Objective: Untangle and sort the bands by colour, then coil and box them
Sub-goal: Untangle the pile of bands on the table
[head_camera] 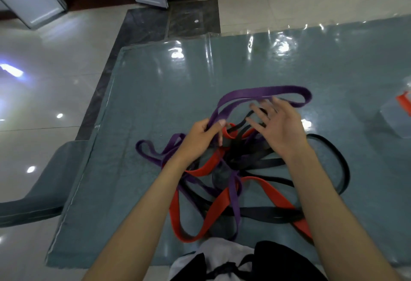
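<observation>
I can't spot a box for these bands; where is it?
In the head view, a clear plastic box sits at the far right edge of the table, right of the right hand, with something red inside.

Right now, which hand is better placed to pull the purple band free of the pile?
The left hand: it already grips the purple band where its big loop leaves the tangle. The right hand is open, fingers spread over the black bands, holding nothing.

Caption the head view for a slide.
Left hand grips a purple band above the tangled bands; right hand open.
</observation>
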Tool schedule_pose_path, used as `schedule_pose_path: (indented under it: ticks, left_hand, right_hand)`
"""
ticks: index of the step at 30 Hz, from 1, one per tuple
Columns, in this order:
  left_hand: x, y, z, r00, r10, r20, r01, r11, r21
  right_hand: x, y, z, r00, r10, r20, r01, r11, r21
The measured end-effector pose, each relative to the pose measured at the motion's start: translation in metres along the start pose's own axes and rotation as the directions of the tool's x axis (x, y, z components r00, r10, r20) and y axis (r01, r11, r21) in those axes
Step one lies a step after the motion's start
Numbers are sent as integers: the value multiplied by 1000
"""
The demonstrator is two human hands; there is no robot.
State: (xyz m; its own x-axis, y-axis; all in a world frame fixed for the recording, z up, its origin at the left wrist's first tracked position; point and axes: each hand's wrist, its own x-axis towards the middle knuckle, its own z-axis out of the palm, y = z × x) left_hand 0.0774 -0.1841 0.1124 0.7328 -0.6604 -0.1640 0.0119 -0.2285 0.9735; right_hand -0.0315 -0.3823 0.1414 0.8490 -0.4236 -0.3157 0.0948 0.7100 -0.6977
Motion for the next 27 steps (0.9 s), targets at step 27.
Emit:
schedule_pose_path:
  ticks: [27]
  left_hand:
    - [-10, -63, -106, 919, -339, -203, 395, 803, 446]
  right_hand:
    - [8, 79, -36, 963, 102, -250, -110, 994, -16]
